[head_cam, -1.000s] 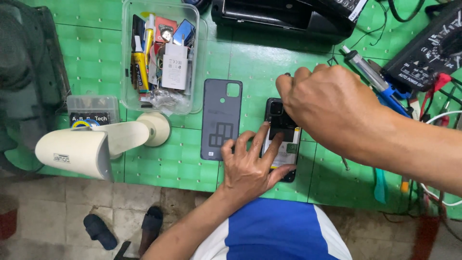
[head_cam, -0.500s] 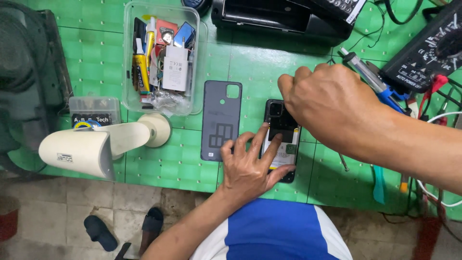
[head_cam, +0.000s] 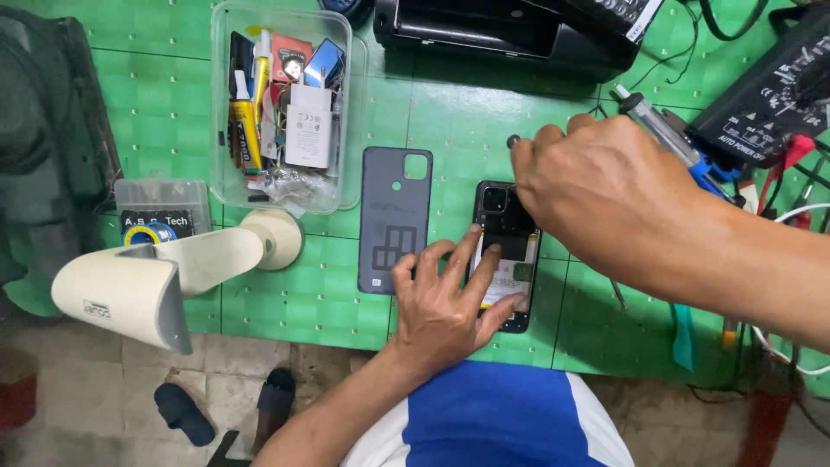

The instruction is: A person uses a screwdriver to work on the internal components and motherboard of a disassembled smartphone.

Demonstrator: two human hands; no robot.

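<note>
A black phone [head_cam: 504, 227] with its back removed lies on the green mat [head_cam: 467, 112], inner parts facing up. My left hand [head_cam: 445, 303] rests flat on its lower half, fingers spread across it. My right hand [head_cam: 605, 195] hovers over the phone's upper right corner, fingers closed on a thin tool whose dark round end [head_cam: 513, 140] pokes out above the knuckles. The tool's tip is hidden under the hand. The phone's grey back cover [head_cam: 395, 216] lies just left of the phone, inner side up.
A clear plastic box [head_cam: 220, 112] of tubes, a charger and small parts stands at the back left. A white lamp-like device [head_cam: 156, 277] lies at the mat's front left, beside a small lidded box [head_cam: 162, 199]. Black equipment [head_cam: 519, 30], a blue-handled tool [head_cam: 666, 130], a meter [head_cam: 769, 95] and cables crowd the back right.
My right hand has shifted slightly right and up, uncovering the phone's camera corner, and the tool's end now shows above it. My left hand stays on the phone.
</note>
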